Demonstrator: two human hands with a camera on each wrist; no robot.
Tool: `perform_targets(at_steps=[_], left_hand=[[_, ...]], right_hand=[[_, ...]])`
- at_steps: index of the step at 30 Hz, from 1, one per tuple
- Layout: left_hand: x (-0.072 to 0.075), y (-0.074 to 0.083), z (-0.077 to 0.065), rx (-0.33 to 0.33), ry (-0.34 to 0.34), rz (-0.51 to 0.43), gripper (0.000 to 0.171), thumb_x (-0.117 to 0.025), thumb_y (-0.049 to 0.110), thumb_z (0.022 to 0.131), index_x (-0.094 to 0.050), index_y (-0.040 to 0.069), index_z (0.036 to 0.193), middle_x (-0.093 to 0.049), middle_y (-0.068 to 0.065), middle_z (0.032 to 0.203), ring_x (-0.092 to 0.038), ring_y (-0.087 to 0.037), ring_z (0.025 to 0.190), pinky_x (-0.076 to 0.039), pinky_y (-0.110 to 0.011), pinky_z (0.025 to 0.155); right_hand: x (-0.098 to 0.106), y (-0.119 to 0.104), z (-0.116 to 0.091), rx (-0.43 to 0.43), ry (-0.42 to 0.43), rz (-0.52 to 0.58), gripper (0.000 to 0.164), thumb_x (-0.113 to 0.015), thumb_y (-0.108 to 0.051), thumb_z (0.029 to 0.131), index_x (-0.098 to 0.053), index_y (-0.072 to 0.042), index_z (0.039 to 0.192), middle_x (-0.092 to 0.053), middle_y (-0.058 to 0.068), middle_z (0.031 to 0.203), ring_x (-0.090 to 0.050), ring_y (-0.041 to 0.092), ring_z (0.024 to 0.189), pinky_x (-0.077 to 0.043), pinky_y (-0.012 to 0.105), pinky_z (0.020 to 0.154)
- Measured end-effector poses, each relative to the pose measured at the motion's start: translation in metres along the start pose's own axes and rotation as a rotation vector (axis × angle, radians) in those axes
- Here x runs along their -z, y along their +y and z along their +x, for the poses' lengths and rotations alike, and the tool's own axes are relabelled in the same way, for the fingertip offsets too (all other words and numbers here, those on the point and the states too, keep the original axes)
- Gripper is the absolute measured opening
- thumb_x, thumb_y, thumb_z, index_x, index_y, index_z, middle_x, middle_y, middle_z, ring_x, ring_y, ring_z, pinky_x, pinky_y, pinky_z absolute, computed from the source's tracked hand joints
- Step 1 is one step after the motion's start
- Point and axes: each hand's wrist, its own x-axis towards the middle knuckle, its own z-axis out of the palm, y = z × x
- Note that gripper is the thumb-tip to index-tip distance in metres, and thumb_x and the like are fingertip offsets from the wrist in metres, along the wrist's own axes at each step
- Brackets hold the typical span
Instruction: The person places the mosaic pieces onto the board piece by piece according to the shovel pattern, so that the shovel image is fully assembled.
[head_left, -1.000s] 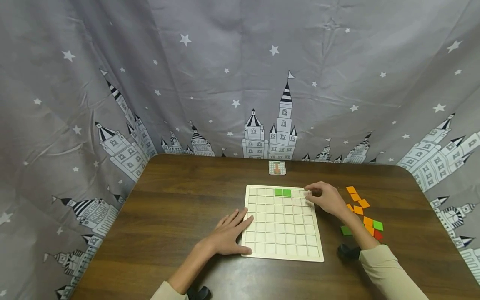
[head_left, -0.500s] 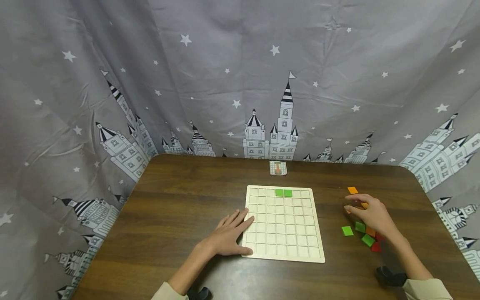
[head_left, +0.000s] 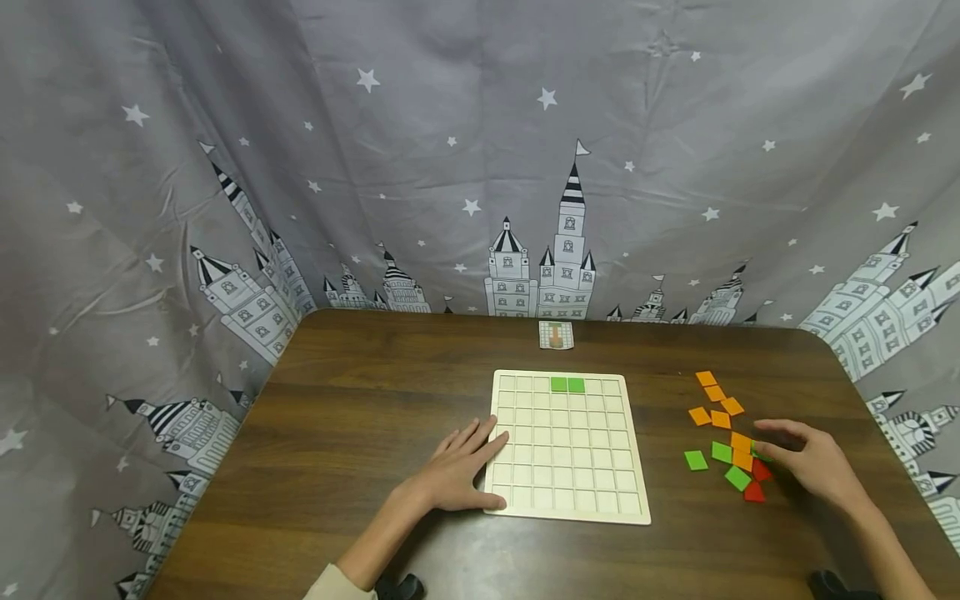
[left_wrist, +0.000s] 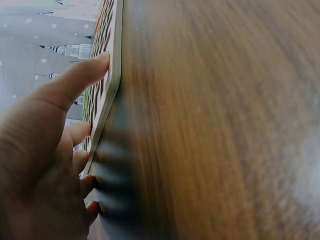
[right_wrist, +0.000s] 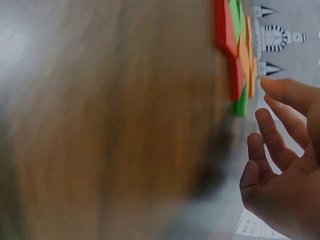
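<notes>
Brown table (head_left: pixel 360 375), pale grid board (head_left: pixel 561 456) on it. Left hand (head_left: pixel 453 475) lies spread over the board's left edge, fingers fairly straight. Right hand (head_left: pixel 813 462), off the board's right side: thumb and fingers apart, tips right at a green tile (right_wrist: pixel 242 105); can't tell from here if they touch. Orange tiles (head_left: pixel 720 419), red tiles (head_left: pixel 754 492) just beside it.
</notes>
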Motion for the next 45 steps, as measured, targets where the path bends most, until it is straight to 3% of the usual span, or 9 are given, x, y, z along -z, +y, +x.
perform_targets(at_steps=[3,8,10,17,22,34,39,45], left_hand=[[-0.001,-0.001,0.001,0.001,-0.001,0.003,0.093,-0.073,0.053,0.085,-0.031,0.013,0.158,-0.012,-0.012,0.166,-0.008,-0.036,0.15,-0.011,-0.059,0.116],[0.0,-0.001,0.001,0.003,0.004,0.001,0.093,-0.073,0.053,0.085,-0.031,0.013,0.158,-0.012,-0.012,0.166,-0.008,-0.036,0.151,-0.011,-0.059,0.116],[0.0,-0.001,0.002,0.004,0.002,0.002,0.093,-0.073,0.052,0.085,-0.031,0.013,0.158,-0.012,-0.012,0.166,-0.008,-0.036,0.151,-0.011,-0.059,0.116],[0.0,0.0,0.001,0.005,-0.007,-0.001,0.094,-0.073,0.053,0.085,-0.03,0.012,0.158,-0.013,-0.013,0.166,-0.008,-0.036,0.15,-0.011,-0.059,0.116],[0.001,0.001,0.0,0.004,-0.005,-0.003,0.094,-0.073,0.053,0.085,-0.031,0.012,0.158,-0.013,-0.013,0.166,-0.009,-0.036,0.15,-0.011,-0.058,0.116],[-0.001,-0.001,0.001,0.011,-0.001,-0.011,0.094,-0.074,0.053,0.084,-0.031,0.013,0.158,-0.013,-0.012,0.166,-0.009,-0.035,0.151,-0.011,-0.058,0.116],[-0.002,-0.002,0.001,0.01,-0.002,-0.009,0.094,-0.074,0.054,0.084,-0.031,0.013,0.158,-0.013,-0.011,0.166,-0.009,-0.035,0.151,-0.011,-0.058,0.116],[-0.002,-0.002,0.0,0.008,-0.002,-0.009,0.094,-0.073,0.053,0.084,-0.031,0.014,0.158,-0.013,-0.011,0.166,-0.009,-0.035,0.151,-0.011,-0.058,0.116]], right_hand=[[0.002,0.007,-0.004,0.009,0.004,-0.017,0.041,-0.074,-0.026,0.092,-0.068,0.002,0.122,-0.065,0.029,0.117,-0.05,-0.009,0.086,-0.046,0.024,0.068],[0.002,0.011,-0.006,0.014,0.014,-0.033,0.039,-0.074,-0.024,0.092,-0.069,0.003,0.12,-0.066,0.028,0.115,-0.05,-0.007,0.087,-0.045,0.031,0.07],[0.002,0.012,-0.006,0.015,0.017,-0.038,0.038,-0.074,-0.023,0.092,-0.069,0.003,0.119,-0.066,0.029,0.115,-0.053,-0.001,0.089,-0.046,0.037,0.072],[-0.001,0.012,-0.006,-0.001,0.01,-0.034,0.036,-0.071,-0.022,0.095,-0.07,0.005,0.118,-0.062,0.032,0.119,-0.06,0.043,0.1,-0.046,0.052,0.076],[-0.002,0.012,-0.006,-0.023,0.008,-0.01,0.036,-0.067,-0.022,0.097,-0.068,0.006,0.119,-0.058,0.035,0.124,-0.054,0.054,0.109,-0.042,0.061,0.08],[-0.002,0.013,-0.006,0.03,-0.017,-0.03,0.034,-0.071,-0.014,0.092,-0.067,0.007,0.12,-0.057,0.034,0.123,-0.055,0.052,0.105,-0.044,0.061,0.079],[0.0,0.013,-0.004,0.009,-0.038,-0.044,0.036,-0.071,-0.016,0.093,-0.067,0.006,0.121,-0.057,0.035,0.122,-0.056,0.052,0.105,-0.044,0.062,0.079],[0.001,0.011,-0.001,-0.01,-0.033,-0.076,0.036,-0.071,-0.018,0.093,-0.067,0.006,0.12,-0.066,0.029,0.109,-0.061,0.043,0.095,-0.048,0.057,0.075]])
